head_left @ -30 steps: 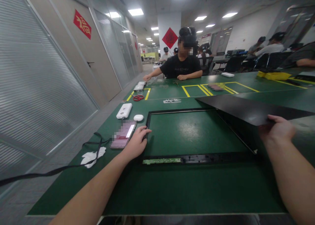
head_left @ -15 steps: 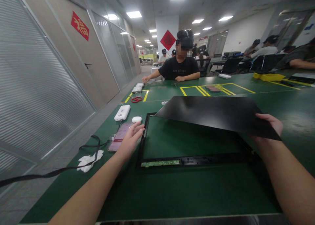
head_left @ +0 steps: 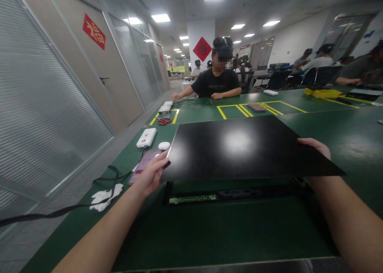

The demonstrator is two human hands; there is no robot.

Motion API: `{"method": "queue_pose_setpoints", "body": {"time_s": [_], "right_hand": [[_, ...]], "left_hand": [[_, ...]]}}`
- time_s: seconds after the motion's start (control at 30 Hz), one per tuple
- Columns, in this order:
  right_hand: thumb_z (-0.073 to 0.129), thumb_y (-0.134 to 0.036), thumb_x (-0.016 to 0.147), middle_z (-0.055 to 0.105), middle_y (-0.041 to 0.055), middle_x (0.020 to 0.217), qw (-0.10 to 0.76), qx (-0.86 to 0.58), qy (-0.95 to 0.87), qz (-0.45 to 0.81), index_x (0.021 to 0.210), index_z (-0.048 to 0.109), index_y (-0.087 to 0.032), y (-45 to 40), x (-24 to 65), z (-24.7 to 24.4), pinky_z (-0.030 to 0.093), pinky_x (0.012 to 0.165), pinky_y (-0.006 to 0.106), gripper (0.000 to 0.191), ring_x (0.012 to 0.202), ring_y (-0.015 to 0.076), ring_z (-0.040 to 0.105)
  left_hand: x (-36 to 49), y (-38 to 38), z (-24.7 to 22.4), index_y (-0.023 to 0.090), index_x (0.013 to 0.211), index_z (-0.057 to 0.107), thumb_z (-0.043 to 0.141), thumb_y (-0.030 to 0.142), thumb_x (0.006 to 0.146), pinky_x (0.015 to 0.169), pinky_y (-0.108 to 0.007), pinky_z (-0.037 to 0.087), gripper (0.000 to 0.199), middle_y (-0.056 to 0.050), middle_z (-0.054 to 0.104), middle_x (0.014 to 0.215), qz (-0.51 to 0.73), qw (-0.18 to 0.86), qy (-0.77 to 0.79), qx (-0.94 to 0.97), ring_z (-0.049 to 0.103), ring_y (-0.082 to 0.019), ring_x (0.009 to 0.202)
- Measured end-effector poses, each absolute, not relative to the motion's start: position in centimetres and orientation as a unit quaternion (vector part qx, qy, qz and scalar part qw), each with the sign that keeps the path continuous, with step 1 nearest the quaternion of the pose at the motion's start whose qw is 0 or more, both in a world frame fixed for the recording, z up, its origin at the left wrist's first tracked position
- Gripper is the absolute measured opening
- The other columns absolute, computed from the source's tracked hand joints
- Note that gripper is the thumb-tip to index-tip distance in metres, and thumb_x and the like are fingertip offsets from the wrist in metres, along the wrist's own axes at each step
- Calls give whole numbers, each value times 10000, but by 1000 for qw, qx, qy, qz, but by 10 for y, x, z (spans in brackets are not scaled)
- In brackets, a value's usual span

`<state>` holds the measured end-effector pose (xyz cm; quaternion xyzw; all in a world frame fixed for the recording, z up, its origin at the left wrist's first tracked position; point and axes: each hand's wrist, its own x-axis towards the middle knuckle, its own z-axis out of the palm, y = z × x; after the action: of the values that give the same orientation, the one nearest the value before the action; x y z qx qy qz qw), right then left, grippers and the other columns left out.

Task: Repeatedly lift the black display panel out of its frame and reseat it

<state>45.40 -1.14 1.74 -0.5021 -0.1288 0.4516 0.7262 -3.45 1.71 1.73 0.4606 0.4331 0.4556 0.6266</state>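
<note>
A thin, glossy black panel [head_left: 227, 149] is held above the table, with ceiling light reflected in its face. My left hand [head_left: 152, 173] grips its left edge, thumb near the corner. Around the right edge is closed my right hand [head_left: 318, 149], its lower fingers hidden beneath. Under the panel lies a black rectangular frame [head_left: 254, 194], mostly covered. A green circuit strip [head_left: 193, 199] sits along the near side of that frame.
Left of the frame are a phone [head_left: 143, 165], a white power bank [head_left: 146, 137], a white earbud case [head_left: 164, 146], a black strap [head_left: 60, 213] and crumpled tissue [head_left: 106, 197]. Red-handled scissors [head_left: 164, 121] lie farther back. A person [head_left: 220, 81] sits across the green table [head_left: 209, 237].
My left hand has taken hold of the panel's left edge. The panel has moved left and toward me, levelling out and covering more of the frame. My right hand has shifted slightly left.
</note>
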Motion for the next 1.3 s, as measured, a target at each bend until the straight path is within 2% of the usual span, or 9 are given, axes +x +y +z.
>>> {"method": "queue_pose_setpoints", "body": {"time_s": [0.1, 0.2, 0.33, 0.43, 0.57, 0.7, 0.93, 1.13, 1.3], "right_hand": [[569, -155, 750, 728, 80, 704, 659, -547, -99, 507, 850, 703, -154, -14, 439, 28, 609, 575, 424, 167, 597, 270, 703], [584, -145, 752, 733, 87, 711, 587, -583, -123, 548, 905, 703, -155, -16, 427, 33, 581, 518, 413, 195, 544, 268, 679], [587, -98, 738, 743, 82, 760, 501, -596, -180, 601, 981, 702, -170, -13, 420, 29, 584, 552, 414, 278, 601, 270, 698], [545, -22, 724, 737, 69, 754, 502, -609, -207, 577, 1003, 692, -155, -8, 422, 22, 588, 581, 329, 343, 618, 216, 699], [518, -2, 765, 719, 60, 705, 537, -648, -243, 482, 1039, 636, -165, -2, 428, 14, 521, 504, 210, 340, 546, 147, 656], [545, -129, 851, 728, 87, 706, 509, -704, -274, 412, 1125, 568, -193, -1, 429, 11, 532, 512, 244, 282, 593, 192, 691], [506, -258, 901, 717, 62, 659, 500, -733, -292, 356, 1258, 575, -221, -3, 425, 14, 533, 610, 273, 365, 639, 199, 697], [293, -447, 960, 761, 87, 763, 449, -768, -328, 318, 1381, 578, -245, -1, 430, 12, 443, 715, 356, 547, 736, 236, 645], [267, -545, 935, 752, 93, 728, 445, -770, -329, 317, 1379, 578, -234, 0, 427, 11, 420, 780, 397, 625, 685, 239, 571]], "left_hand": [[-35, 17, 21, 213, 1321, 677, 665, 311, 744, 785, -350, 616, 585, -62, 770, 1182, 458, 611, 436, 476, 727, -308, 1072], [-36, 18, 24, 205, 1317, 684, 622, 325, 763, 862, -375, 608, 571, -57, 768, 1193, 490, 587, 436, 474, 719, -312, 1087], [-36, 17, 26, 188, 1306, 690, 622, 310, 749, 896, -386, 603, 574, -56, 778, 1160, 525, 574, 433, 456, 723, -312, 1067], [-33, 15, 28, 177, 1302, 690, 656, 298, 713, 870, -385, 611, 602, -63, 787, 1127, 530, 586, 419, 448, 729, -321, 1052], [-28, 10, 28, 152, 1303, 689, 741, 282, 659, 883, -379, 605, 659, -82, 788, 1136, 539, 598, 408, 431, 729, -332, 1059], [-28, 9, 24, 154, 1267, 720, 808, 269, 633, 823, -340, 611, 650, -79, 795, 1118, 554, 591, 410, 419, 747, -313, 999], [-26, 9, 24, 156, 1177, 774, 843, 283, 595, 657, -267, 584, 600, -85, 811, 1045, 558, 569, 428, 426, 759, -295, 930], [-25, 10, 20, 155, 1113, 795, 841, 288, 592, 683, -266, 579, 539, -77, 810, 1056, 562, 554, 438, 430, 753, -290, 948], [-27, 12, 19, 155, 1080, 806, 832, 308, 603, 732, -284, 583, 501, -77, 807, 1066, 575, 541, 436, 432, 742, -303, 1001]]}}
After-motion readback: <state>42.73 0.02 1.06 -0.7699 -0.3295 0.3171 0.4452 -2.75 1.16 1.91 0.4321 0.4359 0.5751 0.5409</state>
